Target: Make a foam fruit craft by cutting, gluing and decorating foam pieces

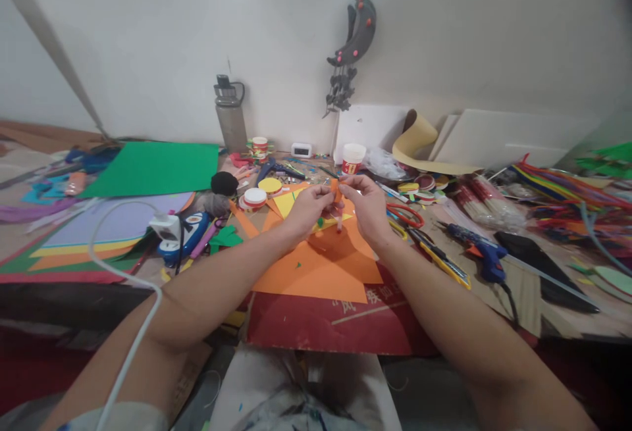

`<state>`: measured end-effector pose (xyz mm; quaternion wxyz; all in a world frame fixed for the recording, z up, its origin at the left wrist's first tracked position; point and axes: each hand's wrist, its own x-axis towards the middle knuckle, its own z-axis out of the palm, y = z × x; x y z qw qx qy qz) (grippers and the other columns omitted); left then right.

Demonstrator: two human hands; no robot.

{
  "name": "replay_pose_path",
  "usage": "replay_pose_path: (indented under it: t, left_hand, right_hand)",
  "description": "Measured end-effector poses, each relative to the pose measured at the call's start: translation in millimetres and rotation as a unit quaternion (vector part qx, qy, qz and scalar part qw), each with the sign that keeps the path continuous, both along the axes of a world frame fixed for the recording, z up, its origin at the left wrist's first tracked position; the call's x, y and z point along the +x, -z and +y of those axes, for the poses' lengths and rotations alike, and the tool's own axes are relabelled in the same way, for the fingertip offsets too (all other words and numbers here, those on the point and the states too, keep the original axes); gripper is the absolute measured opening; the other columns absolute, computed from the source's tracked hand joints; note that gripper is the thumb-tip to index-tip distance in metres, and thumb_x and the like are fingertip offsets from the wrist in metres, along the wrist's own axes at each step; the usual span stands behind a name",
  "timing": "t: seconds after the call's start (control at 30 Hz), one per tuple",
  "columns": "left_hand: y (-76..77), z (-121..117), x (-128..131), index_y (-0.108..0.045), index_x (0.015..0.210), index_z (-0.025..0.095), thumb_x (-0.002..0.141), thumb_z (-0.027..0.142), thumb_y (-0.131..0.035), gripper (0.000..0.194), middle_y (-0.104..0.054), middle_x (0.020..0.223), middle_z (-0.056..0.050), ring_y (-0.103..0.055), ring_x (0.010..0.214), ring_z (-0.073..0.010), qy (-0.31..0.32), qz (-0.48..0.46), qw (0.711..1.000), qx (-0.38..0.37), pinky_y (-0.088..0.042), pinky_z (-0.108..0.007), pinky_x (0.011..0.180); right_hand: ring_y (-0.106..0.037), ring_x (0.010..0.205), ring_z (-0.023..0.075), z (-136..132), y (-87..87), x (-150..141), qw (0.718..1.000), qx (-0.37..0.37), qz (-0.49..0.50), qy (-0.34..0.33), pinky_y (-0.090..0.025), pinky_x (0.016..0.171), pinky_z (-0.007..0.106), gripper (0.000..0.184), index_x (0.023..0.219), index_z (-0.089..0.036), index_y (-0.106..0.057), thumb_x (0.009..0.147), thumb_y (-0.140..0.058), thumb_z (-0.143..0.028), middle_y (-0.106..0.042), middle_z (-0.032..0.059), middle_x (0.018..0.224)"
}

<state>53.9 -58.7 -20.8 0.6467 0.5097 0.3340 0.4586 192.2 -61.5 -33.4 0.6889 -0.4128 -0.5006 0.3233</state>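
My left hand [314,208] and my right hand [365,201] meet above the middle of the table, both closed in a pinch. Between their fingertips is a small orange paper piece [336,189], partly hidden by the fingers. Below the hands lie orange paper sheets [316,273] on a red board [316,326] with white lettering. Yellow paper [285,202] shows just left of the hands. A small pinkish stick-like thing [340,224] and a green bit [320,222] appear beneath the fingers; I cannot tell whether they are held.
To the right lie a blue glue gun [488,260], a yellow utility knife [447,263], orange-handled scissors [407,215] and a black phone [538,266]. At left are green sheets [153,168] and a power strip [182,240] with a white cable. A bottle [230,118] stands behind.
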Motion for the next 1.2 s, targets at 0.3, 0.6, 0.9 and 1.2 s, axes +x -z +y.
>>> replay_pose_path:
  t: [0.3, 0.6, 0.9, 1.2]
  left_hand:
    - [-4.5, 3.7, -4.0, -0.063, 0.081, 0.013, 0.082, 0.022, -0.081, 0.020, -0.071, 0.069, -0.001, -0.061, 0.053, -0.0069, -0.016, 0.012, 1.000, 0.022, -0.046, -0.019, 0.056]
    - [-4.2, 2.9, -3.6, -0.064, 0.078, 0.013, 0.080, 0.024, -0.083, 0.022, -0.072, 0.069, -0.001, -0.060, 0.051, -0.0063, 0.016, 0.008, 0.999, 0.028, -0.047, -0.019, 0.054]
    - [4.3, 6.3, -3.4, -0.062, 0.090, 0.014, 0.085, 0.043, -0.082, 0.036, -0.076, 0.078, -0.007, -0.074, 0.062, -0.0148, 0.071, -0.051, 0.996, -0.002, -0.056, -0.024, 0.063]
    - [10.7, 6.9, -3.3, -0.067, 0.093, 0.012, 0.074, 0.038, -0.092, 0.041, -0.077, 0.083, -0.006, -0.072, 0.067, -0.0119, 0.059, -0.029, 0.996, 0.059, -0.052, -0.022, 0.065]
  right_hand:
    - [-0.062, 0.077, 0.0159, 0.4, 0.5, -2.9, 1.000, -0.016, 0.007, -0.013, -0.050, 0.080, 0.033, 0.022, 0.076, -0.023, -0.067, 0.064, -0.079, -0.036, -0.071, -0.0012, 0.078]
    - [-0.063, 0.073, 0.0160, -0.9, -0.9, -3.7, 1.000, -0.022, 0.000, -0.007, -0.051, 0.072, 0.032, 0.023, 0.075, -0.022, -0.066, 0.064, -0.080, -0.037, -0.069, -0.0016, 0.073]
    - [-0.057, 0.069, 0.0134, -3.2, -2.5, -2.9, 1.000, -0.010, 0.022, 0.005, -0.046, 0.067, 0.028, 0.023, 0.075, -0.023, -0.065, 0.065, -0.079, -0.038, -0.065, -0.0033, 0.071]
    - [-0.059, 0.069, 0.0132, -2.3, 1.0, -2.5, 1.000, -0.005, 0.008, 0.013, -0.049, 0.069, 0.029, 0.023, 0.077, -0.022, -0.063, 0.069, -0.079, -0.036, -0.065, -0.0035, 0.073]
